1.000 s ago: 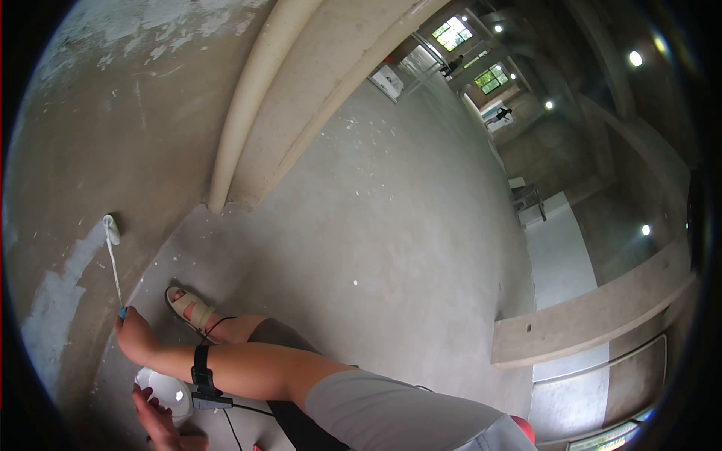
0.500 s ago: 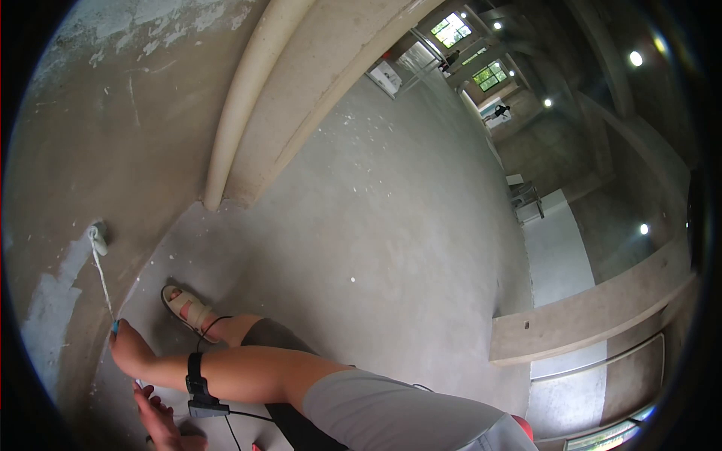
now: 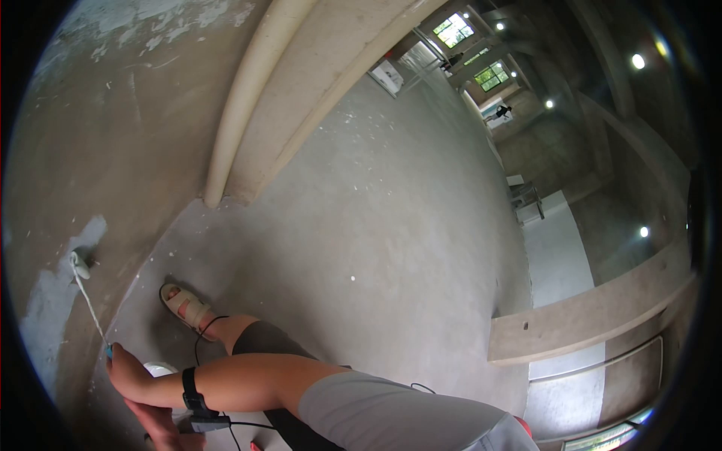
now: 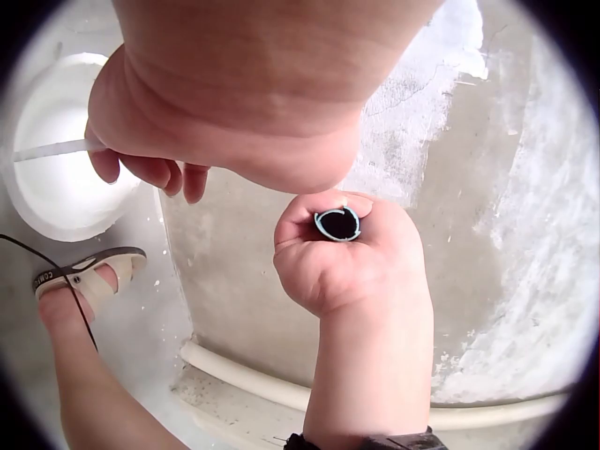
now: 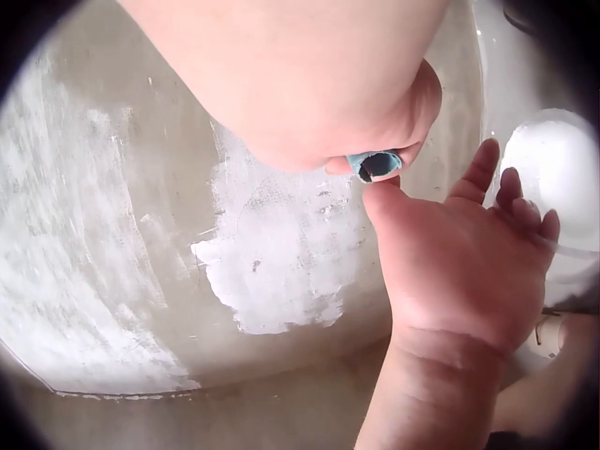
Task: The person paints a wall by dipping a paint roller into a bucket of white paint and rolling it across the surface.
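- Fingers of your right hand (image 3: 128,373) wrap the teal grip (image 3: 110,350) of the roller (image 3: 80,265), which sits against the wall (image 3: 143,161).
- Your left hand's (image 5: 466,267) fingers look hooked on the white bucket's (image 4: 67,231) handle (image 4: 54,150).
- Likely light, soft-headed, slippery; hold its grip.

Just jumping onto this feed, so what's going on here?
A person is coating a wall white with a paint roller. The right hand grips its blue handle, and the roller head is at a white patch low on the wall. The left hand seems to have its fingers hooked on the bail of a white bucket. Much of the wall remains bare.
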